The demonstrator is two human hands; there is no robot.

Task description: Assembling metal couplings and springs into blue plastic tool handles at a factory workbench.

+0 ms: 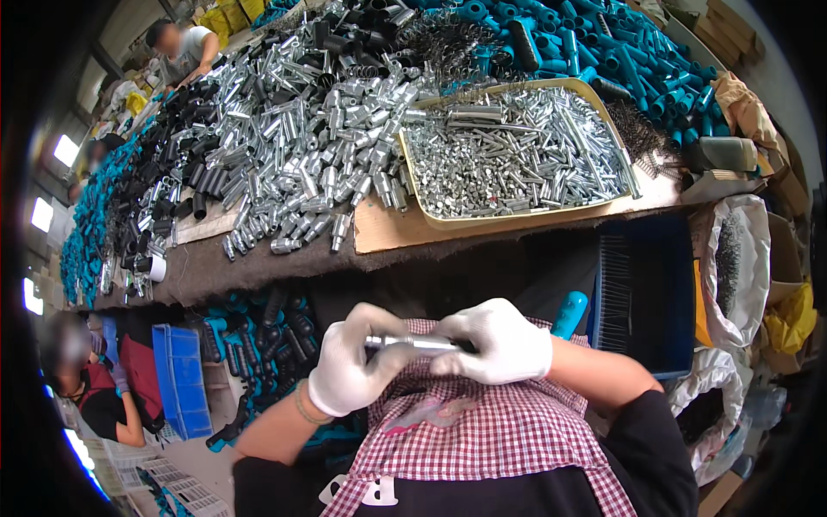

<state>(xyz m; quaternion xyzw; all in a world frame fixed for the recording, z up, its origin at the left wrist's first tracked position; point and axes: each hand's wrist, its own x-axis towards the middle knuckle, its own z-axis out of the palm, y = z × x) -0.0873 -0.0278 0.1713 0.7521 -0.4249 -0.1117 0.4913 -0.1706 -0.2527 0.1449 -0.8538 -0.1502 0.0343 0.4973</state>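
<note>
A blue crate point(181, 379) sits at eight o'clock. The left hand point(349, 362) and right hand point(500, 343), both gloved, pinch a silver metal tube point(412, 343) between them at six o'clock, possibly gripping its ends. A tray of small metal parts point(517, 155) lies at one o'clock.

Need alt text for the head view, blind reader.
Two white-gloved hands, left hand and right hand, hold a short metal tube over a checked apron. Beyond lies a workbench heaped with metal tubes and teal grips.
</note>
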